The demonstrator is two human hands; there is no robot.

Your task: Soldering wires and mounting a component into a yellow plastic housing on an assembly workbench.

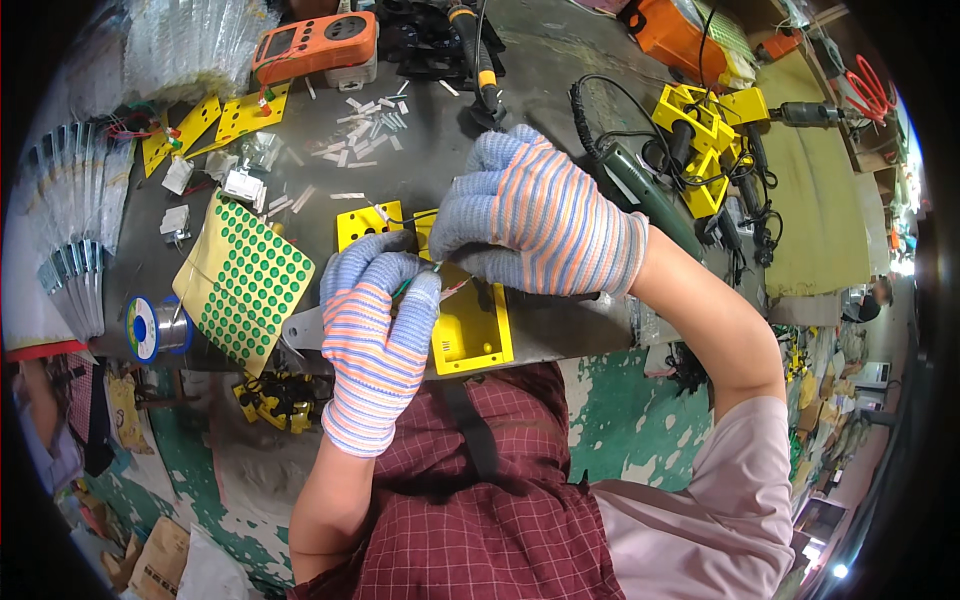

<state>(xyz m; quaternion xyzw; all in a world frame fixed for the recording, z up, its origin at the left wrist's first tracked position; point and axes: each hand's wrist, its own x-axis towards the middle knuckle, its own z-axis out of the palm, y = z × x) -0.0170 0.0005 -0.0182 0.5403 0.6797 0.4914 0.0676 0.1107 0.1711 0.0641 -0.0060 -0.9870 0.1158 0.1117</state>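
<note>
Both my hands wear striped knit gloves and meet over a yellow open box (482, 345) at the bench's front edge. My left hand (378, 335) is closed in a pinch on a thin green wire (437, 267), whose tip shows between finger and thumb. My right hand (540, 215) comes in from the right, its fingers pressed together close to that wire; what they hold is hidden. A reddish wire (456, 288) lies over the box just below the fingertips. Behind my left hand is a yellow perforated plate (368, 222), partly covered.
Short white tube pieces (365, 130) are scattered beyond my hands. Leftward lie a sheet of green round stickers (250, 275) and a solder wire spool (158, 329). An orange multimeter (315, 48) stands at the back. Yellow housings (700, 135) and a dark green corded tool (645, 195) lie right.
</note>
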